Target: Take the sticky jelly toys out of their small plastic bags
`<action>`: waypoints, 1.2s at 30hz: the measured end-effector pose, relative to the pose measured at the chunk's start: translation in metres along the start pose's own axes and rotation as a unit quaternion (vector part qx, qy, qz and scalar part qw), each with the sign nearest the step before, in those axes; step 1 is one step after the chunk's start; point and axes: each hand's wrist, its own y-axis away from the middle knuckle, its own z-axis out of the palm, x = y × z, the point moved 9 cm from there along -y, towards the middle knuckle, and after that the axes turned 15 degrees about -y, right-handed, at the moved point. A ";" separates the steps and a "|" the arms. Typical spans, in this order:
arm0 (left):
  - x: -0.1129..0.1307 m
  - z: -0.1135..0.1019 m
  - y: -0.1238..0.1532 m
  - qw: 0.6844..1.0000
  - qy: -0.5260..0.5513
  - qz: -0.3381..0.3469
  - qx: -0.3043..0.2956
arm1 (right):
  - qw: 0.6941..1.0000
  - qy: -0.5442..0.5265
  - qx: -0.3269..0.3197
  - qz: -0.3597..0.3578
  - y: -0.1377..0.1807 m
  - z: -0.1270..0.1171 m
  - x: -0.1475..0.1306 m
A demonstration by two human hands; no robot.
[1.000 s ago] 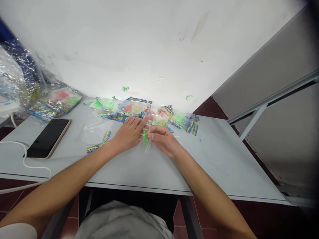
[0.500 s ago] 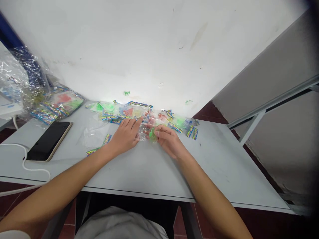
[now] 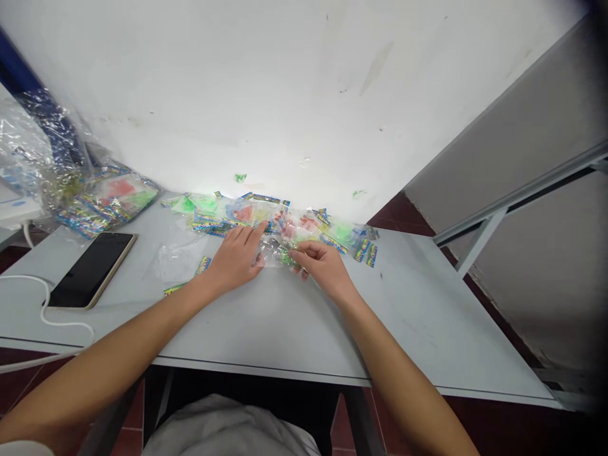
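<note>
My left hand (image 3: 237, 256) lies on the grey table (image 3: 294, 316), fingers stretched flat over one end of a clear plastic packet (image 3: 274, 252). My right hand (image 3: 320, 265) is curled, its fingertips pinching a small green piece (image 3: 285, 256) at the packet's other end. Just beyond both hands lies a heap of clear packets with colourful header cards (image 3: 266, 215), holding green and red pieces.
A black phone (image 3: 92, 269) lies at the table's left with a white cable (image 3: 47, 316) by it. Plastic bags of more packets (image 3: 102, 199) sit at the far left. A white wall stands behind; a grey metal frame (image 3: 494, 215) is at the right.
My right hand has carried the green piece up and left into the clear packet's end. The left hand has stayed on the packet. The view has shifted slightly.
</note>
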 end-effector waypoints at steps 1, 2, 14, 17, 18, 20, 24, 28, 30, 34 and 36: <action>0.000 -0.001 0.000 1.000 0.000 0.002 0.005 | 0.999 0.033 0.003 -0.016 0.000 0.000 -0.003; 0.001 -0.001 0.000 1.000 0.000 0.004 0.009 | 0.997 0.068 0.006 -0.036 0.001 -0.001 -0.006; 0.013 -0.002 0.001 0.999 -0.017 0.051 0.007 | 0.992 0.118 -0.042 -0.028 0.000 0.012 -0.001; 0.019 -0.001 0.002 0.997 -0.013 0.073 -0.002 | 0.998 0.060 -0.023 0.009 -0.003 0.005 0.002; 0.020 -0.001 0.002 0.997 -0.013 0.077 -0.002 | 0.998 0.047 -0.020 0.019 -0.004 0.003 0.004; 0.022 -0.002 0.002 0.997 -0.015 0.081 -0.002 | 0.999 0.026 -0.020 0.031 -0.005 0.003 0.005; 0.021 0.001 0.002 0.997 -0.017 0.075 -0.017 | 0.999 -0.019 -0.014 0.026 -0.006 0.005 0.007; 0.017 0.003 0.001 0.997 -0.030 0.062 -0.030 | 1.000 -0.017 0.010 -0.014 -0.006 0.004 0.004; 0.018 0.003 0.001 0.997 -0.029 0.065 -0.027 | 1.000 -0.020 -0.002 -0.016 -0.007 0.007 0.005; 0.021 -0.001 0.002 0.997 -0.017 0.071 -0.009 | 0.997 -0.050 -0.047 0.029 -0.007 0.014 0.013; 0.022 -0.002 0.002 0.997 -0.012 0.072 -0.006 | 0.997 -0.050 -0.047 0.042 -0.007 0.014 0.014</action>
